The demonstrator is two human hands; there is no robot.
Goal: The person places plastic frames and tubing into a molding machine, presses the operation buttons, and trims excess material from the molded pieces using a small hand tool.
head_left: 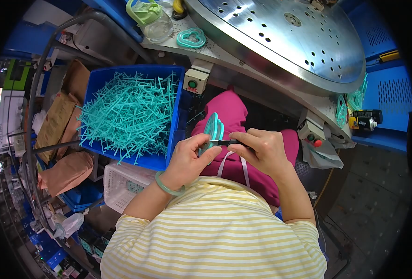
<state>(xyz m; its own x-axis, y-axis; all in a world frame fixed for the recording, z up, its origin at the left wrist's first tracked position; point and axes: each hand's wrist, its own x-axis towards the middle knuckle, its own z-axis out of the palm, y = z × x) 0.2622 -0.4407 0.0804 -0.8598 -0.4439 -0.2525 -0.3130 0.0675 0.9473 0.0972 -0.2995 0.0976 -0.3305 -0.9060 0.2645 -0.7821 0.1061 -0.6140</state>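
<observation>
My left hand is closed on a teal plastic part with curved, rounded loops, held upright above my lap. A pale green bangle sits on that wrist. My right hand grips the black handle of a small knife. Its short metal tip points left and meets the teal part near my left thumb; whether it is cutting in cannot be told. Both hands are close together in front of my body.
A blue bin heaped with teal plastic sprue sticks is at my left, with a white basket below it. A round perforated metal turntable stands ahead. Near it are teal loops, a jug and a spray can.
</observation>
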